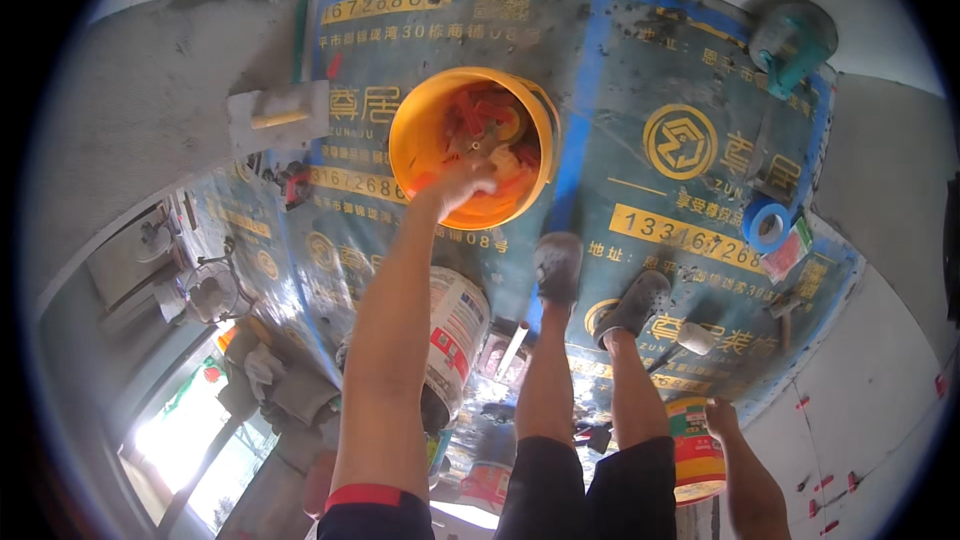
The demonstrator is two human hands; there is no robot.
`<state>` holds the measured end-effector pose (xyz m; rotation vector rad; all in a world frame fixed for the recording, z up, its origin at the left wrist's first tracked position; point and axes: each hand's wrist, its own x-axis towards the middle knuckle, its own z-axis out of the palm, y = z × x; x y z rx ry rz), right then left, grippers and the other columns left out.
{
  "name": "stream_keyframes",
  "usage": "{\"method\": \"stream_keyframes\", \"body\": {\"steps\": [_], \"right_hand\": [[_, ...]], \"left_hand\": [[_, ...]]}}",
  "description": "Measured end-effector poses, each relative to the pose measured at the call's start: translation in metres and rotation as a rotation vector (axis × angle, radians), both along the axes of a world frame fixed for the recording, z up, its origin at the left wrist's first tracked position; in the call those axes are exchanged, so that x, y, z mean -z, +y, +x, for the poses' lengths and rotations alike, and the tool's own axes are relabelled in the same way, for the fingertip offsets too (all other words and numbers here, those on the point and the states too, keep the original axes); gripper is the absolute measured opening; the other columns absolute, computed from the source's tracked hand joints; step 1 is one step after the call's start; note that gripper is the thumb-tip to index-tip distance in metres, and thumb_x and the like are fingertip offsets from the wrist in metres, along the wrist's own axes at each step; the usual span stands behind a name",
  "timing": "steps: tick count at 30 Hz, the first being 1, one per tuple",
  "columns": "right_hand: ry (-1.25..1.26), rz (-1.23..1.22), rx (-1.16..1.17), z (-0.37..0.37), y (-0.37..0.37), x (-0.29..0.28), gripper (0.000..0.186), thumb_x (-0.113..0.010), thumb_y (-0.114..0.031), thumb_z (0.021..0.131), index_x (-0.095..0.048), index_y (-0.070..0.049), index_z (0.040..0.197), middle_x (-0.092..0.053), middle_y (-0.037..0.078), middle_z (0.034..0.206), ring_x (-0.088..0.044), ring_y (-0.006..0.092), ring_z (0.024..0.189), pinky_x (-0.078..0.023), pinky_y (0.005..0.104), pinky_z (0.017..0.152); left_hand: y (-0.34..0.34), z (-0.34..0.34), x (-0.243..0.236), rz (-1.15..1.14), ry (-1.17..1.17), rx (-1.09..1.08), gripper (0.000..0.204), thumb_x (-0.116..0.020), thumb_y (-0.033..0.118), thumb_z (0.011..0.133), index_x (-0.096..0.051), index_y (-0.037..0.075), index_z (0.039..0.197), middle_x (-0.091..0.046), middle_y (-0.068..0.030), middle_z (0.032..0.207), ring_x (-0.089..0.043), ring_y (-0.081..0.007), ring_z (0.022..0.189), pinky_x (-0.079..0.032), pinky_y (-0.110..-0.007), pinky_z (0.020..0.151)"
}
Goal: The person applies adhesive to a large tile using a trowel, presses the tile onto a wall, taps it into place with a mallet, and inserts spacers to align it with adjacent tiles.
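An orange bucket [412,110] stands on the covered floor in front of me. Inside lie red plastic pieces [480,112] and a few pale and yellow items. My left hand [468,185] reaches over the near rim into this bucket, its fingers blurred against the contents. Whether it holds anything does not show. Down at my right side, my right hand [719,417] hangs with curled fingers, next to a red, yellow and green bucket [697,465]. What those fingers hold, if anything, is hidden. A white bucket [458,325] lies below my left forearm.
Left of the orange bucket is a flat trowel [280,118]. To the right lie a blue tape roll [767,225], a white-headed mallet [697,338] and a hammer [788,306]. A green tool [795,55] sits at the far right corner. My feet stand on printed floor sheeting [640,70].
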<state>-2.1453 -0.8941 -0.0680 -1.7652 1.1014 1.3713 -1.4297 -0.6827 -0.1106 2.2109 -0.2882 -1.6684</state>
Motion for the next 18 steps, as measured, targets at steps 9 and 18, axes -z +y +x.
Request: {"method": "stream_keyframes", "body": {"steps": [9, 18], "right_hand": [[0.090, 0.005, 0.398, 0.052, 0.023, -0.002, 0.031, -0.051, -0.020, 0.096, -0.062, 0.002, 0.116, -0.070, 0.018, 0.096, -0.071, 0.0255, 0.076, -0.057, 0.0341, 0.065], [0.115, 0.103, 0.685, 0.066, 0.083, -0.020, 0.033, -0.050, -0.025, 0.096, -0.065, -0.002, 0.114, -0.070, 0.013, 0.082, -0.071, 0.0203, 0.070, -0.056, 0.0335, 0.065]], "left_hand": [[-0.066, 0.028, 0.066, 0.132, -0.784, -0.342, 0.072, -0.075, 0.040, 0.077, -0.047, 0.001, 0.130, -0.063, -0.0154, 0.115, -0.062, -0.0317, 0.104, -0.047, -0.040, 0.095], [-0.043, 0.031, 0.105, -0.205, -0.646, -0.821, 0.079, -0.086, 0.018, 0.064, -0.045, -0.001, 0.129, -0.059, -0.0161, 0.113, -0.060, -0.0342, 0.107, -0.049, -0.039, 0.096]]}}
